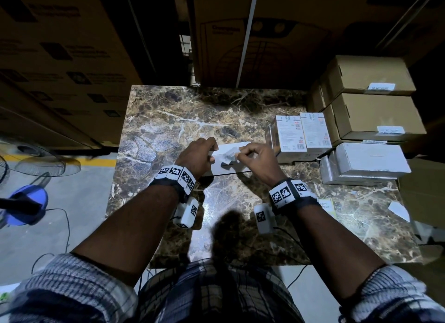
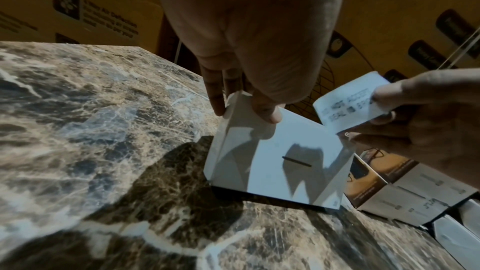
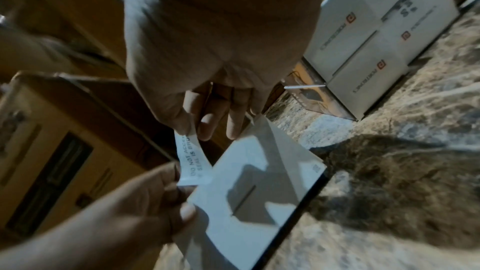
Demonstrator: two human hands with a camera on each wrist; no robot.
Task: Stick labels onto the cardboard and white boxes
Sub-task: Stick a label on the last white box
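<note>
A flat white cardboard box on the marbled brown tabletop is held in the left hand grip; a white printed label is pinched by the right hand.

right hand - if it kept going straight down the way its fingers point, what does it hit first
Probably the top of the white box. The right hand pinches the label just above that face, fingertips pointing at it, nothing between them. Depth is hard to judge.

left hand: fingers curled, gripping | right hand: fingers pinching | forearms extended forward
</note>
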